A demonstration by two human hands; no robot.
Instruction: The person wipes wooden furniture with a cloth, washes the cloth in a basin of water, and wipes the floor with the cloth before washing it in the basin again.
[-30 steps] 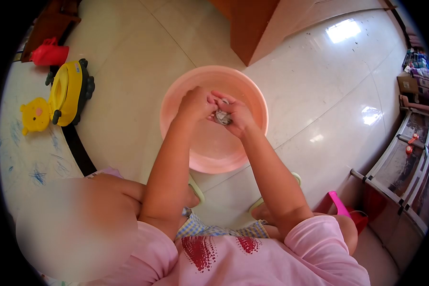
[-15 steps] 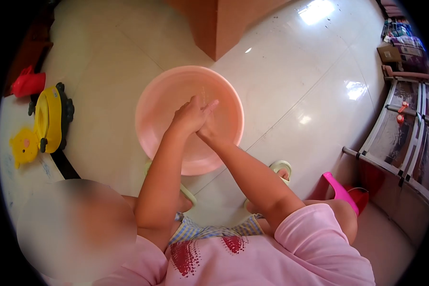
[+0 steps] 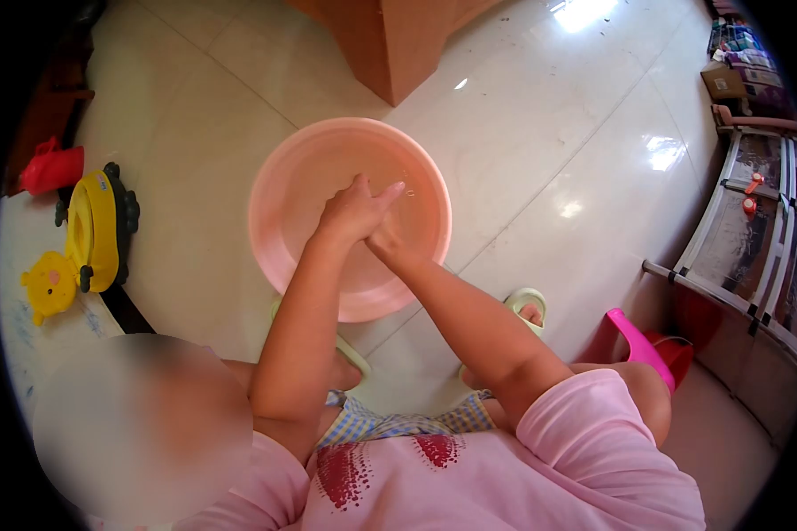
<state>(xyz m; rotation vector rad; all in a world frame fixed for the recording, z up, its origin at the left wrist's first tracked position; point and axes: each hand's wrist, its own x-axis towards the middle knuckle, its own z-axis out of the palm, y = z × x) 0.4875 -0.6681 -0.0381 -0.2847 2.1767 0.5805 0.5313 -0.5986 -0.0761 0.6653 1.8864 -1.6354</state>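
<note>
Half-curled left hand (image 3: 349, 215) is covering right hand (image 3: 387, 241); can't tell right's spread or any hold. Basin (image 3: 437, 211) is looking light, slippery; rim's (image 3: 350, 123) safest.

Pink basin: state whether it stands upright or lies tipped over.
Upright: the pink basin sits on the floor, its round opening facing up below the left hand and right hand.

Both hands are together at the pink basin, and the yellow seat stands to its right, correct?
Not quite: the head view shows the yellow seat to the left of the pink basin. The left hand and right hand are indeed together at the pink basin.
</note>
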